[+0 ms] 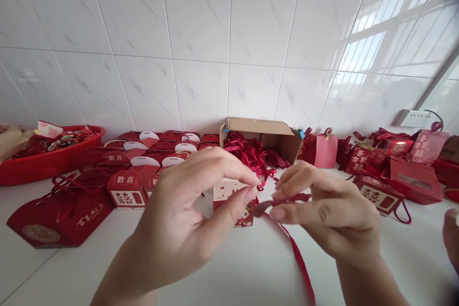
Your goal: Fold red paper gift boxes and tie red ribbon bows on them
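My left hand point(193, 205) is closed in a pinch, thumb and forefinger nearly meeting beside a thin red ribbon point(300, 263). That ribbon trails down to the right across the white surface. Between the thumb and fingers of my right hand point(330, 205) is a flat dark red tag point(261, 209) with a shaped edge. Partly hidden behind both hands stands a small red and white gift box point(224, 192) with hearts and a cartoon figure. The left fingertips hide exactly how the ribbon is gripped.
A cardboard box point(261, 126) of red ribbons lies open against the tiled wall. Rows of red gift boxes point(127, 181) and a larger red box point(60, 215) stand left, near a red basin point(21, 169) of wrapped sweets. More boxes point(414, 179) stand right. Another hand point(451, 232) shows at the right edge.
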`<action>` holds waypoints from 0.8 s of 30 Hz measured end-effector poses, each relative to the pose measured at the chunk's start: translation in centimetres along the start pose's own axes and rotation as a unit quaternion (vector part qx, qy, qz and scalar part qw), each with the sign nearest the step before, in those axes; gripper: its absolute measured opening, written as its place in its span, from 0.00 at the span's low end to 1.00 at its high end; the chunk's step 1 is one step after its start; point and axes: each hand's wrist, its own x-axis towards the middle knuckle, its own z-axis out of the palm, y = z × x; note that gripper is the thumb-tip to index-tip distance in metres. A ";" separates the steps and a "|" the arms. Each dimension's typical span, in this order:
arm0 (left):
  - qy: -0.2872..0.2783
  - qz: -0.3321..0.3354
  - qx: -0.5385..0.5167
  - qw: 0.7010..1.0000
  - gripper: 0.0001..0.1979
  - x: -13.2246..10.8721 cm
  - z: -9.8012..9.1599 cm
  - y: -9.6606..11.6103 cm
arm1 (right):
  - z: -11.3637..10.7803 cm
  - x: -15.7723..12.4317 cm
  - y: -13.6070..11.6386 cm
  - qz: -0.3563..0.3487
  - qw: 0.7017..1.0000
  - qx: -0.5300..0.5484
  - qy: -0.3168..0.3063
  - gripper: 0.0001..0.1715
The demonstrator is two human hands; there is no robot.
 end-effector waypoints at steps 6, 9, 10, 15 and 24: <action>-0.107 0.079 -0.045 0.990 0.09 0.3 0.6 0.0 | 1.0 0.2 -0.2 0.089 0.960 0.263 -0.021 0.14; -0.097 0.116 -0.048 0.987 0.07 0.3 0.6 0.0 | 1.5 0.0 -0.1 0.150 0.920 0.361 -0.027 0.12; -0.089 0.127 -0.045 0.987 0.06 0.2 0.6 -0.1 | 1.7 -0.1 0.0 0.166 0.907 0.386 -0.024 0.12; -0.045 0.162 -0.014 0.986 0.06 0.2 0.7 -0.8 | 2.6 -0.6 0.4 0.196 0.867 0.459 0.008 0.14; -0.006 0.156 -0.044 0.987 0.14 0.4 2.7 -1.9 | 3.0 -0.4 1.5 0.207 0.857 0.468 0.064 0.12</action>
